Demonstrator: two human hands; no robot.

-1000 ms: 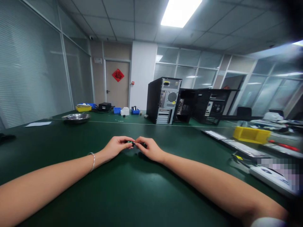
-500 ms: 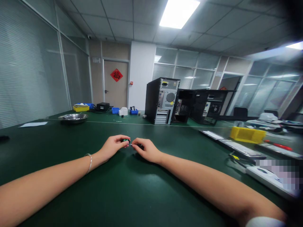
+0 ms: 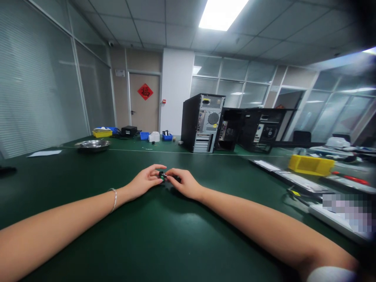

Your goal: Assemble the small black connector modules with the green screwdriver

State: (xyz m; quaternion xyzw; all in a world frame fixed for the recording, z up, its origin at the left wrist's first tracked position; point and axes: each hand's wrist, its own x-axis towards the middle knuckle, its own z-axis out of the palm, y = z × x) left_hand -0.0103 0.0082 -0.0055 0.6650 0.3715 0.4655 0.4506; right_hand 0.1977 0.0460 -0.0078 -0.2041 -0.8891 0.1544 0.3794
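Observation:
My left hand (image 3: 146, 178) is closed at the thumb side on a small green and black part (image 3: 161, 177), perhaps a little circuit board piece. Its index finger stretches out above the part. From the right, my right hand (image 3: 188, 183) pinches a thin silver-tipped tool (image 3: 165, 176) that points at the part. Something dark shows beneath the right fingers, probably the tool's handle. The fingertips of both hands almost meet just over the green tabletop (image 3: 164, 235). The exact kind of part and tool is too small to make out.
Black computer towers (image 3: 202, 121) stand at the back right. A metal bowl (image 3: 93, 145) and white paper (image 3: 44, 153) lie at the left. Small blue bins (image 3: 167, 136) line the far edge. To the right are a yellow bin (image 3: 311, 165) and flat panels (image 3: 302, 182).
The green and black part has turned and shifted right, now showing beyond my left fingertips. My left index finger has straightened away from it. The right-hand tool tip now reaches the part.

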